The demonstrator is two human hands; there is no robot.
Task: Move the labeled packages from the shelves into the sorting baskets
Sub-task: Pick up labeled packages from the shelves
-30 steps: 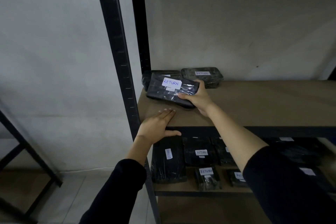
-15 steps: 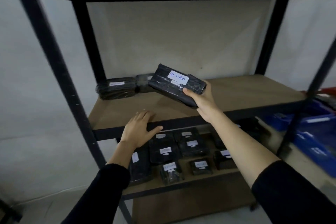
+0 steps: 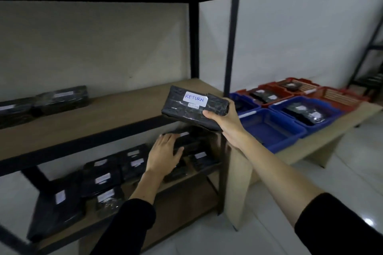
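Observation:
My right hand [image 3: 227, 121] grips a black wrapped package [image 3: 190, 109] with a white "RETURN" label, held in the air in front of the middle shelf [image 3: 103, 109], near the rack's right post. My left hand [image 3: 164, 154] is open, fingers spread, below the middle shelf's edge in front of the lower shelf's packages [image 3: 103, 178]. Two more black packages [image 3: 60, 97] lie at the back left of the middle shelf. Blue baskets [image 3: 271, 128] and red baskets [image 3: 339, 95] stand on a low table to the right; some hold black packages.
The black metal rack has an upright post [image 3: 230, 47] between the shelf and the baskets. The low wooden table [image 3: 310, 147] stands on a white tiled floor [image 3: 352, 172]. Another dark rack [image 3: 371, 58] stands at the far right by the wall.
The view has swung right, bringing the baskets into sight. My right hand carried the RETURN package off the shelf toward the right. My left hand left the shelf edge and dropped lower.

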